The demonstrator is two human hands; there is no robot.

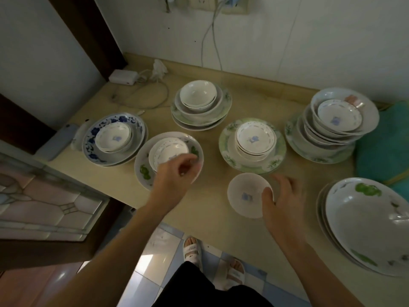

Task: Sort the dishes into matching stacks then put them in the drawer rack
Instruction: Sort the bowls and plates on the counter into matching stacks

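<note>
Right hand [281,200] pinches a small bowl [247,194] by its rim, apparently seeking its matching stack. Left hand [177,173] hovers loosely curled and empty over another bowl [166,151].

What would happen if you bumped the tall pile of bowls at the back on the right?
The tall pile of bowls would probably wobble or slide: its bowls sit crooked, not neatly nested. They look like glazed china, so likely slippery and breakable. Lifted all at once, it would probably feel heavy, with many dishes on one plate.
</note>
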